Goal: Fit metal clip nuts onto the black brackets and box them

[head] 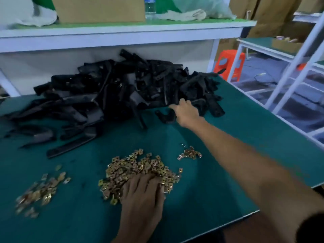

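The person's right hand [186,111] is stretched far out over the green table [236,146] to the near edge of the big heap of black brackets [114,92] at the back, fingers curled down onto one bracket at the pile's edge; whether it has actually gripped it I cannot tell, since the fingertips are hidden among the parts. The left hand [142,195] lies palm down, fingers spread and flat, on the near side of the main pile of brass-coloured clip nuts [138,165], fingertips buried in them, nothing pinched that I can see. A smaller scatter of nuts [40,190] sits off to the left, another little cluster [190,153] near the right forearm. A cardboard box [98,9] stands on the shelf above
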